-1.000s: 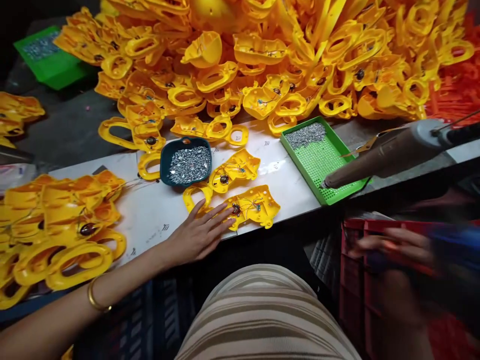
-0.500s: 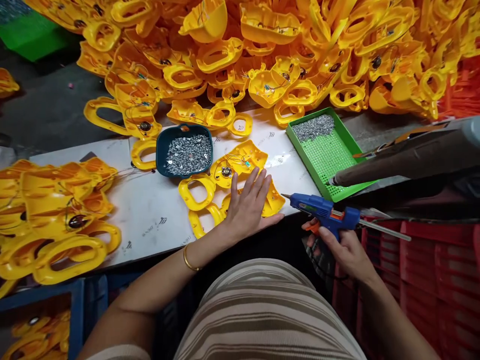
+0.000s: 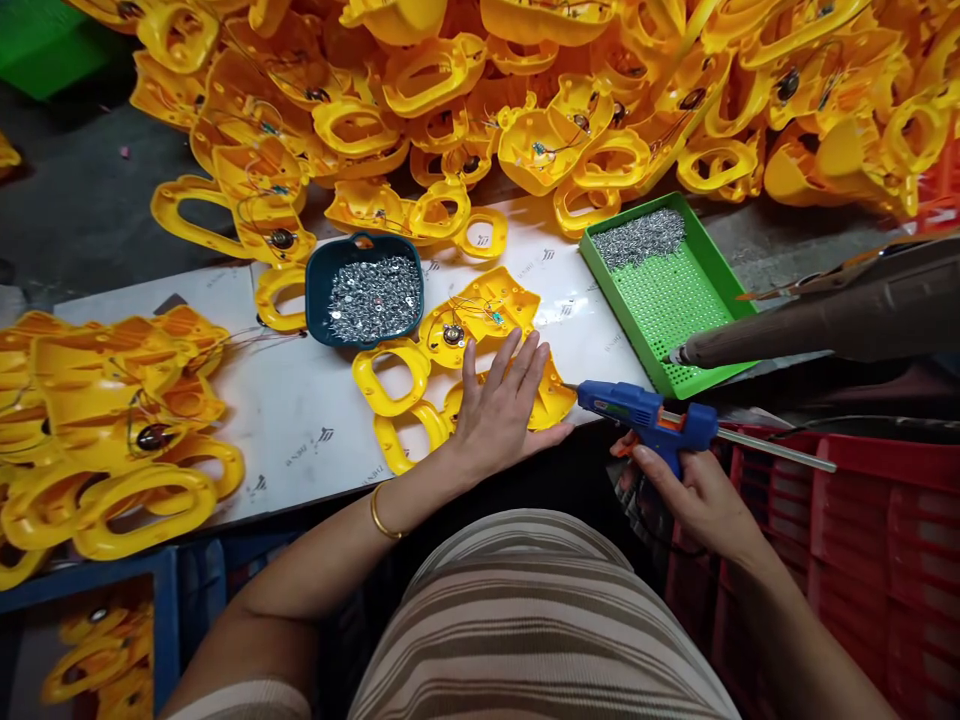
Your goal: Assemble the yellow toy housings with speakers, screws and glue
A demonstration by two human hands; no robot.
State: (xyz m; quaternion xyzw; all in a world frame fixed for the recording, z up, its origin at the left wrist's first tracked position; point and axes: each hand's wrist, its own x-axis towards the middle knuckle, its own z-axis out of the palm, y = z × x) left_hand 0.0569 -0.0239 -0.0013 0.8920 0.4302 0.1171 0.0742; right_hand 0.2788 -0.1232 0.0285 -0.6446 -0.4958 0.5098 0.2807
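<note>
A heap of yellow plastic shells (image 3: 529, 155) with looped handles fills the far side, spilling onto the back edge of the white-topped table (image 3: 292, 440). A smaller stack of yellow shells (image 3: 82, 375) is piled at the table's left end. Below the table, a red crate (image 3: 855, 530) stands at right and a blue crate (image 3: 166, 620) at lower left, with more yellow parts inside the latter.

On the table's right part lies a green tray (image 3: 671, 325), small metal pieces gathered in its far end; the tip of a dark brown tool (image 3: 817, 320) reaches over its near end. Two yellow shells lie side by side at the middle, hollow side up: the far shell (image 3: 510, 293), and the near shell (image 3: 555, 398) along the table's front edge. Left of the far shell sits a dark teal bin (image 3: 318, 300) of metal pieces.

The right hand (image 3: 694, 490) is closed around the handle of a blue glue gun (image 3: 630, 402), whose nozzle is right by the near shell's right end; contact cannot be told. The left hand (image 3: 491, 415) is open, fingers spread over the near shell and covering its middle. A pale glue stick (image 3: 780, 450) juts from the gun's back. A gold bangle (image 3: 384, 515) circles the left wrist. The far shell holds a round dark part (image 3: 452, 335) and thin wires.
</note>
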